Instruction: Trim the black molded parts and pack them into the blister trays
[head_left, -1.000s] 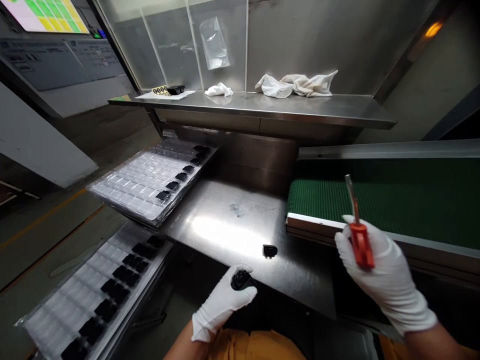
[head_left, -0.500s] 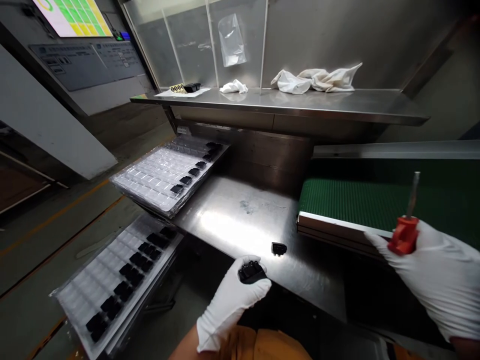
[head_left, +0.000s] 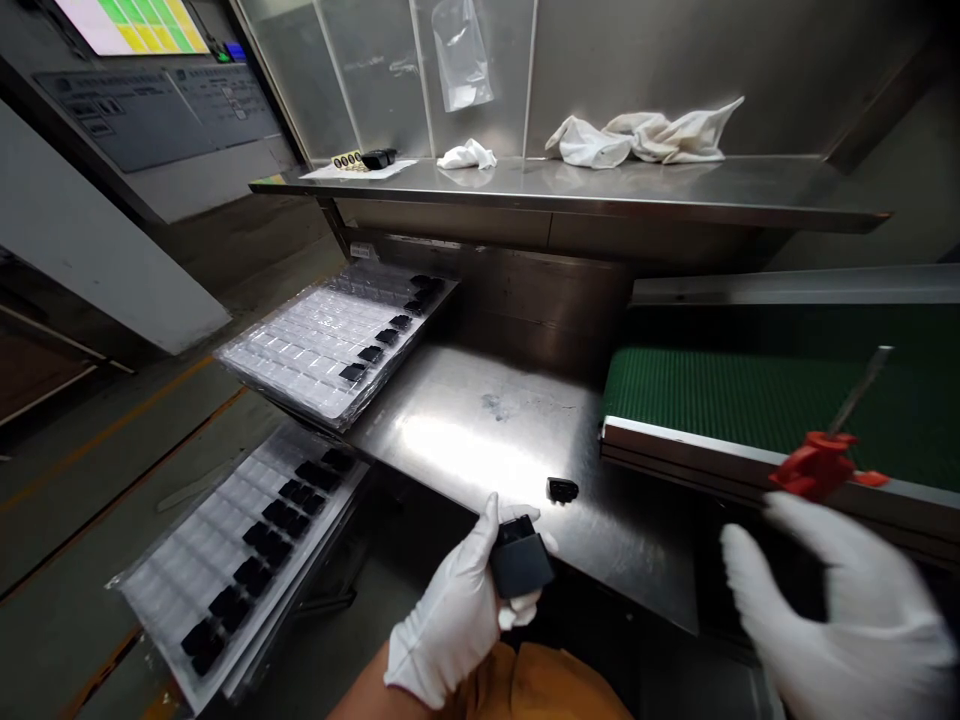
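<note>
My left hand [head_left: 457, 600], in a white glove, has its fingers wrapped around a small black plastic housing [head_left: 523, 565] in front of the bench. My right hand [head_left: 840, 610], also gloved and smeared by motion, is open at the lower right with thumb and fingers apart. Just above it, by the conveyor's edge, is a red tool [head_left: 817, 465] with a thin metal shaft slanting up; a gap shows between hand and tool. On the steel bench [head_left: 480, 400], beyond my left hand, lies another small black part [head_left: 562, 489].
A clear plastic tray [head_left: 300, 340] with a row of black parts overhangs the bench's left side. Lower left is a second tray [head_left: 161, 590] with several black parts. A green conveyor belt [head_left: 690, 390] runs at right. White cloths [head_left: 645, 138] lie on the shelf [head_left: 600, 190].
My right hand has come away from the red tool, moving down, and its fingers have opened. The tool's shaft now leans to the right. My left hand has turned the black housing.
</note>
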